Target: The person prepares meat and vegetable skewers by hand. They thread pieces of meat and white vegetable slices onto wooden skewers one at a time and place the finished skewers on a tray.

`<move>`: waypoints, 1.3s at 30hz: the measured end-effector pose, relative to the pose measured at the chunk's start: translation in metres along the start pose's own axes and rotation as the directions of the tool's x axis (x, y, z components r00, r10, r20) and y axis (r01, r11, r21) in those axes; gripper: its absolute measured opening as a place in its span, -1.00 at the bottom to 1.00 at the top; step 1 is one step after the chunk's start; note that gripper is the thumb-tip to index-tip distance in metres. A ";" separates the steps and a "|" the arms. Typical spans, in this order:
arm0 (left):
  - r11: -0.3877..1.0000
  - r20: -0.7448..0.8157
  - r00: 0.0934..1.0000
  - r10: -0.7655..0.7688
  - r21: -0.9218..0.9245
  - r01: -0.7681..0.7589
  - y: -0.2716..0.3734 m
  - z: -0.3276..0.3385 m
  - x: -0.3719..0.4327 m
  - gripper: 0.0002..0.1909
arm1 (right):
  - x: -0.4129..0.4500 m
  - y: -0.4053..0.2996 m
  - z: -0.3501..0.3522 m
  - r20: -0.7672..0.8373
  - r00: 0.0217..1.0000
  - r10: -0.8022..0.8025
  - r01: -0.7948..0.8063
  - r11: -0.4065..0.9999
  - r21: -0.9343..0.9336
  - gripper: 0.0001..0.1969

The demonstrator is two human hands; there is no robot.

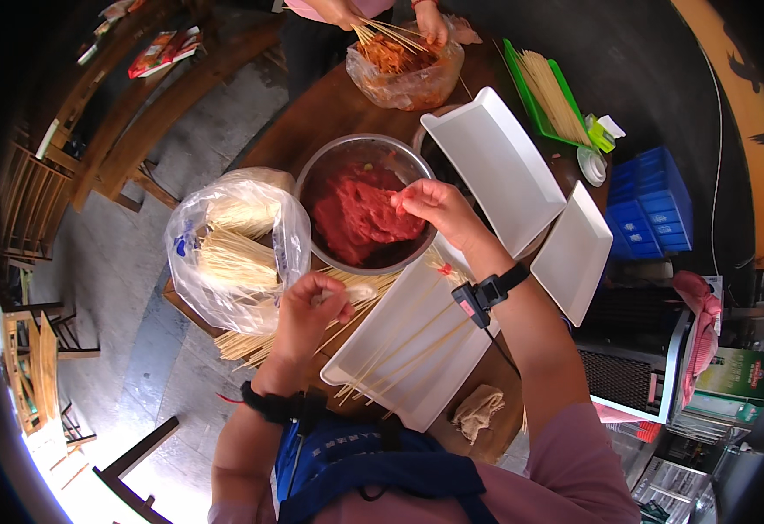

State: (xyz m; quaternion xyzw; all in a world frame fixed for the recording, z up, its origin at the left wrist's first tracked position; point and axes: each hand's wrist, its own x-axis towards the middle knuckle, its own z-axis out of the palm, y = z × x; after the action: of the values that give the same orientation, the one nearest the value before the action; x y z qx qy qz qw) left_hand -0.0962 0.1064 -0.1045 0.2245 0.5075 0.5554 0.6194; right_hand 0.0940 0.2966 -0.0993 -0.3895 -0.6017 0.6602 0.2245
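Observation:
A steel bowl (303, 177) of raw red meat strips (369, 209) stands before me. My right hand (444, 209) is above its right rim, with a small piece of red meat (403, 202) pinched between thumb and fingers. Nearer to me, my left hand (310, 308) grips a small pale, whitish piece (359, 293); I cannot tell what it is. Thin wooden skewers (244, 347) lie on the table beneath and beside that hand. More skewers (401, 357) rest on a white rectangular tray (414, 393), their far ends gathered near a small red bit.
Left of the bowl sits a clear plastic bag (185, 262) of skewer bundles (237, 259). Two white trays (500, 170) and a green tray of skewers (549, 98) are at the right. Across the table another person's hands (431, 23) hold skewers over a bag of orange-red food (401, 85). A cloth (479, 412) lies near me.

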 end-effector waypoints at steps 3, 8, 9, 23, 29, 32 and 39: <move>0.992 0.041 0.992 0.115 0.036 -0.117 0.024 0.009 0.019 -0.94 | -0.003 -0.002 0.019 0.022 0.999 -0.032 0.029 0.995 0.096 -0.90; 0.962 0.085 0.965 0.247 0.095 -0.255 0.050 0.032 0.044 -0.92 | -0.004 -0.004 0.043 -0.041 0.999 0.010 0.003 0.952 0.306 -0.87; 0.951 0.107 0.956 0.274 0.121 -0.286 0.053 0.036 0.047 -0.91 | -0.005 -0.004 0.046 -0.057 0.998 0.012 0.006 0.949 0.316 -0.85; 0.824 0.082 0.908 0.411 0.393 -0.408 0.038 0.038 0.068 -0.93 | -0.021 -0.011 0.055 -0.050 0.980 -0.192 0.198 0.959 0.205 -0.77; 0.772 0.070 0.884 0.461 0.459 -0.439 0.031 0.038 0.069 -0.93 | -0.025 -0.010 0.057 -0.071 0.979 -0.190 0.202 0.943 0.266 -0.74; 0.631 0.157 0.819 0.552 0.564 -0.533 0.029 0.036 0.071 -0.93 | -0.026 -0.006 0.058 -0.106 0.973 -0.203 0.224 0.945 0.240 -0.77; 0.938 0.178 0.963 0.200 0.248 -0.241 0.049 0.037 0.067 -0.93 | -0.032 -0.008 0.058 -0.116 0.973 -0.201 0.224 0.944 0.243 -0.80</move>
State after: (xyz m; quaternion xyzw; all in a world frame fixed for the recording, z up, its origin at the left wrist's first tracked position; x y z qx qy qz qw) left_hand -0.0953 0.1923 -0.0747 0.4027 0.5011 0.5294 0.5536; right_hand 0.0664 0.2373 -0.0854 -0.3196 -0.5396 0.6858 0.3692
